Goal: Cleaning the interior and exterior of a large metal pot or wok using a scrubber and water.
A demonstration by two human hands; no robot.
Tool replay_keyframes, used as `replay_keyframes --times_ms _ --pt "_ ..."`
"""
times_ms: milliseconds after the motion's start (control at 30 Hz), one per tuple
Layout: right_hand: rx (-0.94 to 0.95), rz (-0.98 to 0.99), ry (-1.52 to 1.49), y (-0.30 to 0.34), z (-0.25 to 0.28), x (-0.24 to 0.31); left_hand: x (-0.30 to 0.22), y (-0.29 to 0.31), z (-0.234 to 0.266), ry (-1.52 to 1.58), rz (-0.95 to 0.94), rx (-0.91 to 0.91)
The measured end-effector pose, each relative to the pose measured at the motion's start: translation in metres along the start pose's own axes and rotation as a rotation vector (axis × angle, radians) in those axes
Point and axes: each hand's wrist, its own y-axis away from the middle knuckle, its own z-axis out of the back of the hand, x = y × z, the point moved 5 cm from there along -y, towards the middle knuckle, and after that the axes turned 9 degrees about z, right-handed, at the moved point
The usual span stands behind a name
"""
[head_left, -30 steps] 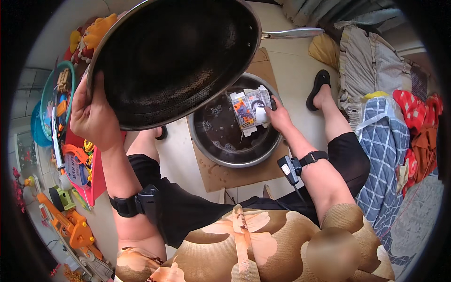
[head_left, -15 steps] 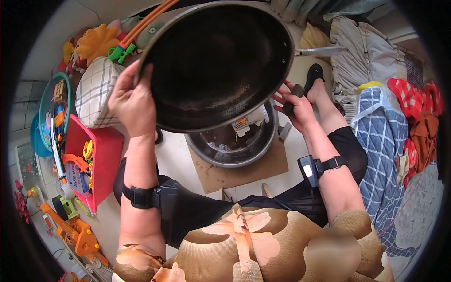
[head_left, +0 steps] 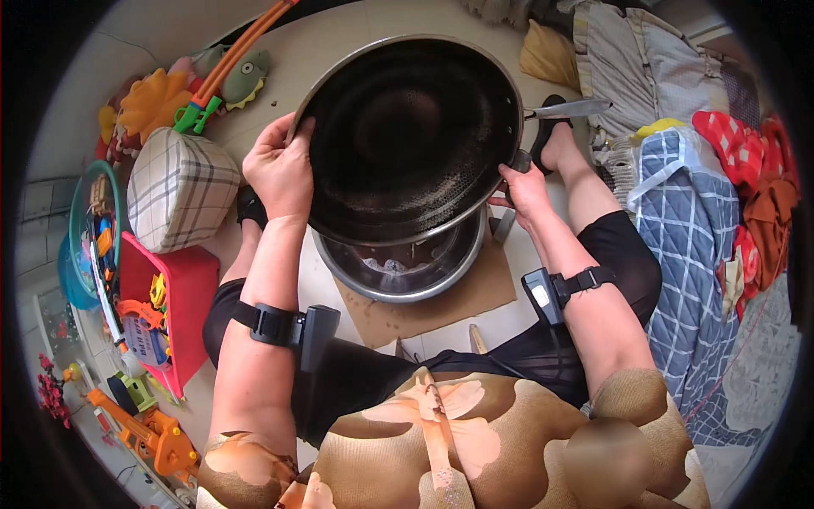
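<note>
A large dark frying pan (head_left: 398, 136) with a metal handle (head_left: 572, 110) is tilted in front of me, its inside facing me. The closed fingers of my left hand (head_left: 280, 170) grip its left rim. My right hand (head_left: 530, 191) is closed at the lower right rim, thumb on the edge and other fingers partly hidden below. A small dark block-like thing (head_left: 521, 161) shows by that thumb; I cannot make out its kind. Under the pan stands a metal basin (head_left: 390, 293) with sudsy dark water (head_left: 398, 265), partly covered by the pan.
A brown cardboard sheet (head_left: 381, 322) lies under the basin, between my legs. At left are a red bin (head_left: 191, 297) of toys, a plaid fabric basket (head_left: 178, 191) and an orange toy (head_left: 161, 441). Blue checked bedding (head_left: 682, 220) and red cloths (head_left: 738, 136) are piled at right.
The pan has come down and its left side has shifted right with my left hand. My right hand, earlier apart from the rim with the dark thing in it, now touches the rim.
</note>
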Motion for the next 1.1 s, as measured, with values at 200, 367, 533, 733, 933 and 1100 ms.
replay_keyframes --times_ms 200,367,533,733,933,1100 --pt "0.004 -0.038 0.034 0.007 -0.004 0.006 -0.024 -0.011 0.002 -0.066 0.01 0.034" --pt "0.057 -0.006 0.131 0.008 -0.016 0.018 -0.042 -0.02 0.02 -0.041 -0.005 0.014" --pt "0.158 0.006 0.189 0.019 -0.03 0.027 -0.045 -0.027 0.03 -0.071 -0.033 0.023" --pt "0.094 0.455 1.06 0.043 -0.031 0.087 -0.039 -0.022 0.027 -0.093 -0.003 0.054" --pt "-0.087 1.241 1.163 0.032 -0.034 0.136 -0.044 -0.013 0.012 -0.208 0.008 0.1" --pt "0.185 0.657 1.286 -0.006 -0.035 0.106 -0.036 -0.016 0.009 -0.208 -0.017 0.096"
